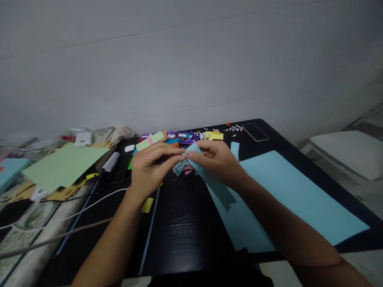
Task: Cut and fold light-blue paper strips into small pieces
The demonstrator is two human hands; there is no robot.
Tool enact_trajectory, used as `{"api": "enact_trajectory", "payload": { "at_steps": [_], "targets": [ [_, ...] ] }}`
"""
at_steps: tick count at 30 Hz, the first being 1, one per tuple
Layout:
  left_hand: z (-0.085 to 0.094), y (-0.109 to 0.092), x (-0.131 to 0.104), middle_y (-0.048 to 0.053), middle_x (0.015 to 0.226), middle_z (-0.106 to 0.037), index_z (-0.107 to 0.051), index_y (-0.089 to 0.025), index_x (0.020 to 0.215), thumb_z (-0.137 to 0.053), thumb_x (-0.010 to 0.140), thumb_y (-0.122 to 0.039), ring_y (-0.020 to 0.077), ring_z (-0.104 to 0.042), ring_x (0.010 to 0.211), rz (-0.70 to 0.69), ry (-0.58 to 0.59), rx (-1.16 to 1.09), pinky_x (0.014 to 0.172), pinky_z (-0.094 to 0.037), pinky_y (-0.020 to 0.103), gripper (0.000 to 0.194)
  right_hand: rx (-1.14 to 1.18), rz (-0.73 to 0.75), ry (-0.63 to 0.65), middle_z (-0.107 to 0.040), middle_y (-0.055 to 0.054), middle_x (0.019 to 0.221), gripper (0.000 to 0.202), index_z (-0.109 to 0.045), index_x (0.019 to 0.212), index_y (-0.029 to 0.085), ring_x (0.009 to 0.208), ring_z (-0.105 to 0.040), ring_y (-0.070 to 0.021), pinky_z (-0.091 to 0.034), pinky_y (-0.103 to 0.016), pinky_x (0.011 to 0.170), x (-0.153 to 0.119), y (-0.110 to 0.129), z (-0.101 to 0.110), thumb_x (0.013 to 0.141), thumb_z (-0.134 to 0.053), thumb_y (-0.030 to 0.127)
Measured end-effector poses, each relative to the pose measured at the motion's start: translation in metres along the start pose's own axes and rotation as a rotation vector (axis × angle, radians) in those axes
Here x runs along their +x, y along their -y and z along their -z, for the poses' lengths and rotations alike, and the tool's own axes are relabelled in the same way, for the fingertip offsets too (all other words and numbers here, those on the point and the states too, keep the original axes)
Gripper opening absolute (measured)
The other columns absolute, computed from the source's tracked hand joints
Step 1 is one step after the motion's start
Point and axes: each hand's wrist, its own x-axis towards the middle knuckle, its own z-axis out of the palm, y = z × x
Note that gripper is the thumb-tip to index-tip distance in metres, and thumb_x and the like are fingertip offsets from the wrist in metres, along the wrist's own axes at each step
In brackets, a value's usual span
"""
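A light blue paper strip point(220, 189) hangs slanting down from my right hand point(215, 157), which pinches it near its upper end between thumb and fingers. My left hand point(152, 163) has its thumb and fingertips pinched together at the top corner of the same strip. The strip's lower end has an uneven, notched edge and hangs over a large light blue paper sheet point(287, 191), which lies partly under my right forearm. Just behind my fingertips lie small blue paper pieces point(179, 168).
Behind my hands are purple paper pieces point(188, 137), yellow slips point(214, 136) and white scraps point(235, 128). A phone point(255, 132) lies at the back right of the black table point(179, 239). A green sheet point(64, 165) and white cables point(95, 205) are at left, a white stool point(350, 151) at right.
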Motion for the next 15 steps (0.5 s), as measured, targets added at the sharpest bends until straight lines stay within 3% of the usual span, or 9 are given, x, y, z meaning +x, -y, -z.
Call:
{"api": "enact_trajectory", "payload": {
  "at_steps": [15],
  "targets": [
    [0.0014,0.0001,-0.0006,0.002,0.086,-0.08,-0.081,-0.025,0.092,-0.081,0.084,-0.019,0.0167,-0.074,0.078,-0.017,-0.003,0.036,0.075,-0.059,0.032,0.01,-0.025,-0.021,0.018,-0.072,-0.002,0.074,0.03,-0.073,0.086,0.017,0.069,-0.067,-0.0151,-0.054,-0.027,0.063,-0.0008,0.0008,0.0037,0.08,-0.08,0.045]
  ]
}}
